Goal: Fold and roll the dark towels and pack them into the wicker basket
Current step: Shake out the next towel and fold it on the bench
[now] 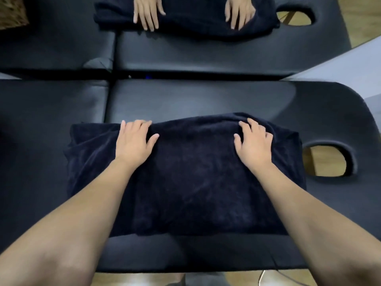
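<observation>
Fingertips of the left hand curl over the far edge of the towel, thumb spread on top; it seems to grip the fold. The right hand does likewise near the other end, fingers bent into the cloth. Both hands sit well apart along that far edge, forearms reaching over the towel, which lies folded on the black padded table, just beside its face hole.

Judging from this, the roll or next fold starts at the far edge. If one hand pulls ahead of the other, the roll could skew and loosen; the plush cloth may also slip on the smooth vinyl.

A mirror beyond the table repeats the hands and towel. How many layers the towel has cannot be told, dark on dark. The basket is only a brown woven corner at top left, cut off; other towels are not visible.
</observation>
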### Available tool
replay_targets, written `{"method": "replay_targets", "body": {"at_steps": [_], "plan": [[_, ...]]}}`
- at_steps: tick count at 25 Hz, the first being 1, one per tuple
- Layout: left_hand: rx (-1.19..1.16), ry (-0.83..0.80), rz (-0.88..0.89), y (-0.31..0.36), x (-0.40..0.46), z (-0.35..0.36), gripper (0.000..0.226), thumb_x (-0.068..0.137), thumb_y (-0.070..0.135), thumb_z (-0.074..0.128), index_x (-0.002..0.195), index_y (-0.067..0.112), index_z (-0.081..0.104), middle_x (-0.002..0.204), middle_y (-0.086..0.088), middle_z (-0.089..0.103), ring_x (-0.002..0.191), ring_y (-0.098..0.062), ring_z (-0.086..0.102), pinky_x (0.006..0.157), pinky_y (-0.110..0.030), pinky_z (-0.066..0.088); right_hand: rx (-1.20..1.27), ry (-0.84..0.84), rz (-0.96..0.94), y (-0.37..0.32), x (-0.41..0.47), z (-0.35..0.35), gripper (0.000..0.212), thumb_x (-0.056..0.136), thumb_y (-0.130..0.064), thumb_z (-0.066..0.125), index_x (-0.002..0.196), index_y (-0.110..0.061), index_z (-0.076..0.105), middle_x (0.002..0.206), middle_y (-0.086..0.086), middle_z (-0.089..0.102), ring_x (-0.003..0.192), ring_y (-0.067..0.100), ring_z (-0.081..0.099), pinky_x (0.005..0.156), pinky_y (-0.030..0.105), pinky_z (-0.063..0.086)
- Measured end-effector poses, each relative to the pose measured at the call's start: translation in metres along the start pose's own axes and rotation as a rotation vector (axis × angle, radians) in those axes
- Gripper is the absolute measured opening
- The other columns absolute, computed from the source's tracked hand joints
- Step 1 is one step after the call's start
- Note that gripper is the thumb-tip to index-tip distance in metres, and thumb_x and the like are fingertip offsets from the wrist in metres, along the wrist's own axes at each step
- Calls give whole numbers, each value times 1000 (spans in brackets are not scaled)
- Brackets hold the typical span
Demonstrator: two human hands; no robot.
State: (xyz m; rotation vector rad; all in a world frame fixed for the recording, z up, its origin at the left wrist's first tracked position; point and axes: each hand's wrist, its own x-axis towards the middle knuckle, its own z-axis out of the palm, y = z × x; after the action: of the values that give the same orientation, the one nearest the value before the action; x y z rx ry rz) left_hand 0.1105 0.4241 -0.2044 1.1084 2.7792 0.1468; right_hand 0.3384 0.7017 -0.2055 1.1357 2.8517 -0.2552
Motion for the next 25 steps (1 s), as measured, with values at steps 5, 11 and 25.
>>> {"method": "replay_targets", "body": {"at_steps": [5,11,25], "plan": [[86,113,-15,-41,-5,-28,44,90,64,59,97,20,58,95,-2,55,91,-30,51,84,-46,38,67,-66,372,18,26,-15,58,101,-43,46,152,-16,37,166,10,17,147,42,22,112,63,23],[-88,85,-312,-70,-27,-40,47,103,43,32,67,17,45,77,-7,59,80,-39,56,75,-48,38,124,-93,-279,-67,22,-26,46,99,-38,54,141,-20,52,159,4,37,142,29,35,108,50,29],[-471,-26,-912,-124,-37,-57,38,90,57,60,94,20,55,100,-2,66,103,-31,60,97,-49,47,173,-357,-384,-198,22,-30,36,99,-52,55,111,-18,52,110,0,55,96,25,58,79,40,48]]}}
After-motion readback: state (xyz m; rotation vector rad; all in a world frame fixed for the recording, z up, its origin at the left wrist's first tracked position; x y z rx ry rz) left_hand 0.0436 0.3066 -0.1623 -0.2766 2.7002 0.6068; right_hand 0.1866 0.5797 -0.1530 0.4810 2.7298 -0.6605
